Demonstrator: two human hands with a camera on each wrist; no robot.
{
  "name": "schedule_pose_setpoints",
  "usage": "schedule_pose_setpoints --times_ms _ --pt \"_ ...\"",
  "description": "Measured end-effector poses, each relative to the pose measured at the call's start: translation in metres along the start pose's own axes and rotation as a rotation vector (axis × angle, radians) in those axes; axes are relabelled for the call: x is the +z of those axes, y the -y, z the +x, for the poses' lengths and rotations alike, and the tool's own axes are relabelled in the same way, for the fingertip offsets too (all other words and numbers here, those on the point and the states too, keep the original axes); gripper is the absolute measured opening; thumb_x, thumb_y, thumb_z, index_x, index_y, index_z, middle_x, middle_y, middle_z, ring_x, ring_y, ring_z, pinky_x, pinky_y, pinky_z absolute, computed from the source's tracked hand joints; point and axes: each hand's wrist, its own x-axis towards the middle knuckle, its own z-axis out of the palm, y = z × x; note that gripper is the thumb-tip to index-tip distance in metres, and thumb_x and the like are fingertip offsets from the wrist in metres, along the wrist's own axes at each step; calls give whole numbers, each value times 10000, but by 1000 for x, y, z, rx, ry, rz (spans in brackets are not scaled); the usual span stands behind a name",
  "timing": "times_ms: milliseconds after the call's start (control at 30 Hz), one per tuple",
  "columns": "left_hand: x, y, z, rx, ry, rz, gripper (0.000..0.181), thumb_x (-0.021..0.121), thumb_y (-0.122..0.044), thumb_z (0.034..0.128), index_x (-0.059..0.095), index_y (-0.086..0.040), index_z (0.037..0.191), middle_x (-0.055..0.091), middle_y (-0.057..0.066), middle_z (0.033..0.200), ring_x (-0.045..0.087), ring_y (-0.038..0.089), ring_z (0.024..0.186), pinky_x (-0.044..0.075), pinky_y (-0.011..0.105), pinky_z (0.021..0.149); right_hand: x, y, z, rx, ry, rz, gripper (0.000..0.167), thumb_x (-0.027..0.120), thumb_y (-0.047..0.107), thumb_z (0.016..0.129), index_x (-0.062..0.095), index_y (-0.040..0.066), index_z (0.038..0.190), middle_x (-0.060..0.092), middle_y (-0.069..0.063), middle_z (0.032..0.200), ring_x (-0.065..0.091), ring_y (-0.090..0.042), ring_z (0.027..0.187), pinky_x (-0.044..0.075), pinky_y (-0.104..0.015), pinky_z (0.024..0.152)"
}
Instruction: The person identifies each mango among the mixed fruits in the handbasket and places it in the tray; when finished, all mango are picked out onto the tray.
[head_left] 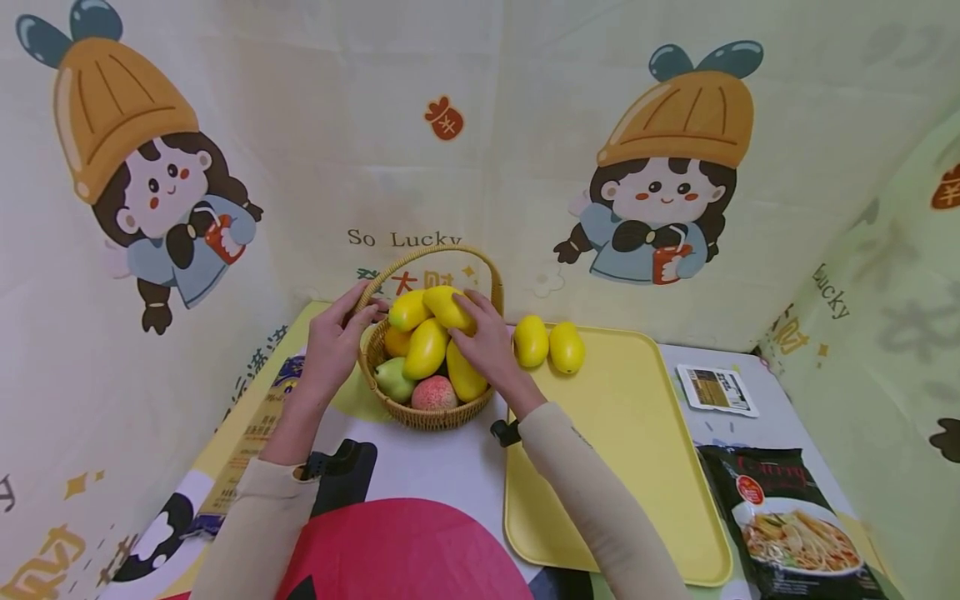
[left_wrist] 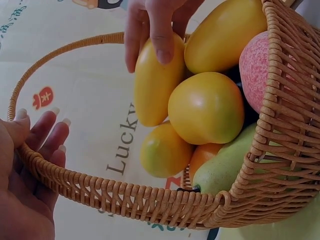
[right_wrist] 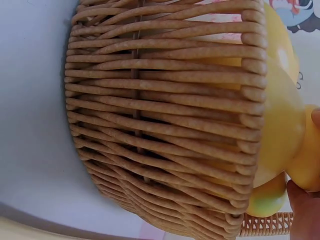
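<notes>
Right hand, closed on the topmost yellow mango, with thumb and fingertips against its skin. Left hand, relaxed, with fingers loosely extended, at one side of the arched handle; in the left wrist view, thumb and fingers on opposite sides of the handle. Beneath both, a wicker basket, upright on the tabletop, with the gripped mango at the top of its heap of fruit. Also in the heap: an upper-left mango, a central mango and a lower-right mango, together with an orange fruit, a green pear and, at the front, a pinkish peach. Just beside the basket, a yellow tray, with two loose mangoes side by side at its far end. Beyond the tray, a small white packet and, nearer, a black noodle packet. Along the opposite edge, a long tan packet, partly behind the left forearm. Behind everything, a pale printed sheet.
</notes>
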Motion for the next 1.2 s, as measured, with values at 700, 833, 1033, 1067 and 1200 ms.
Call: schedule_pose_setpoints --times_ms 700,833,1033,1067,1200 --pt "0 0 0 -7 -1 -4 493 513 -306 1036 414 -245 1516 680 97 1212 662 6 1001 498 181 1003 -25 -2 -16 -178 -32 33 517 740 82 863 614 97 1363 532 -148 1454 531 -289 1336 517 -413 1043" --pt "0 -1 0 3 1 -7 496 513 -299 1038 409 -235 1519 678 107 1220 665 27 1013 498 162 992 -34 -3 -22 -181 -24 22 518 746 112 869 612 117 1369 532 -105 1464 529 -273 1343 525 -396 1032" --pt "0 -2 0 4 0 -9 497 518 -302 1035 414 -234 1516 683 107 1214 681 159 1064 504 179 992 -47 -6 -29 -199 -35 9 515 752 94 861 618 103 1359 530 -108 1469 522 -271 1351 598 -377 817" --pt "0 -2 -1 3 -3 -6 496 518 -308 1034 416 -239 1515 685 102 1211 682 162 1062 504 182 995 -49 -7 -30 -199 -36 6 517 754 87 859 619 103 1357 528 -105 1471 522 -270 1351 598 -380 821" --pt "-1 -1 -1 -7 -6 17 497 512 -317 1036 411 -247 1517 687 95 1215 681 113 1043 496 181 1007 -57 -15 -34 -200 -49 -1 522 761 73 852 622 104 1355 526 -97 1475 529 -262 1344 579 -393 919"
